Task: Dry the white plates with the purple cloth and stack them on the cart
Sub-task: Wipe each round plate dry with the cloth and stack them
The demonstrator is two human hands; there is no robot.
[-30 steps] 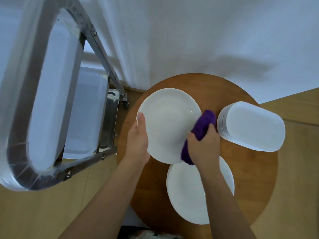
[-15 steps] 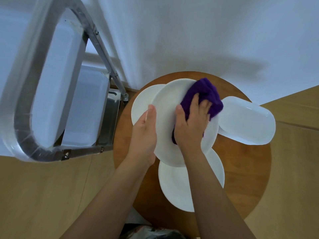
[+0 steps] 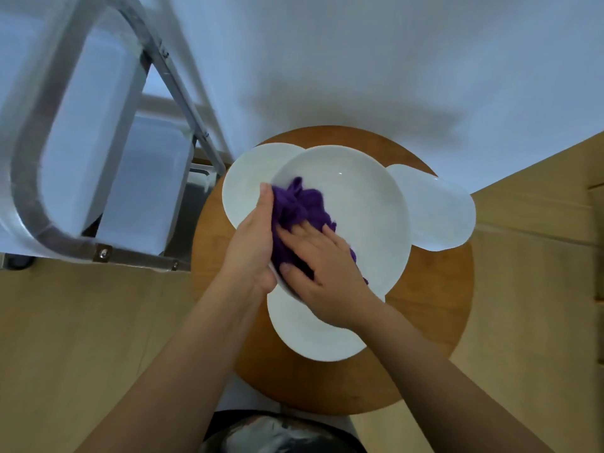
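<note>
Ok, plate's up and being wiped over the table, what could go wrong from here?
1. The left hand grips the raised plate by one edge only while the right hand presses the purple cloth into it; it could slip.
2. A drop would likely hit the plates lying on the round table below.

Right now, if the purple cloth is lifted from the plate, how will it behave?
The purple cloth lies bunched in folds under the right hand, so it probably hangs limp. It likely weighs little. On the glossy held plate it should slide easily.
</note>
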